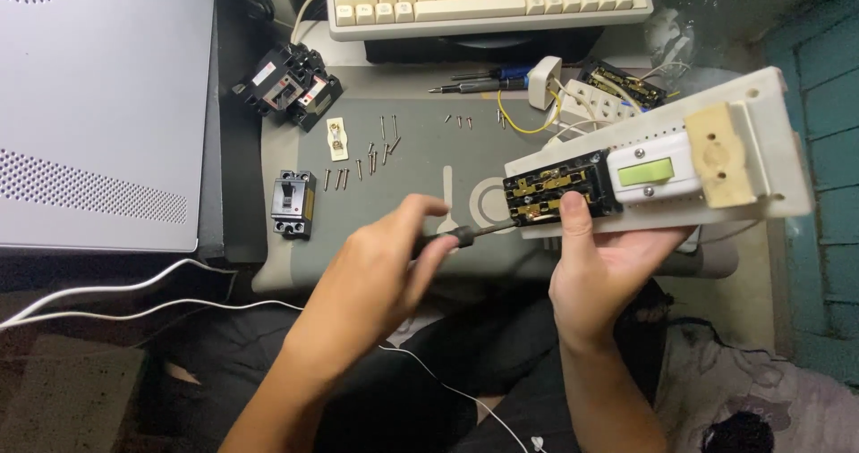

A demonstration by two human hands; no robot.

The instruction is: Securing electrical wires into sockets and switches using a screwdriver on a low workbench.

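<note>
The white electrical panel (769, 162) is held above the surface (420, 229), its long axis rising to the right and its underside hidden. The right hand (595, 270) grips it from below, thumb on the open black socket block (557, 194). The left hand (380, 279) is closed round a screwdriver (470, 233) whose tip, pointing right, meets the block. Loose screws (367, 162) and black breakers (291, 84) lie behind.
</note>
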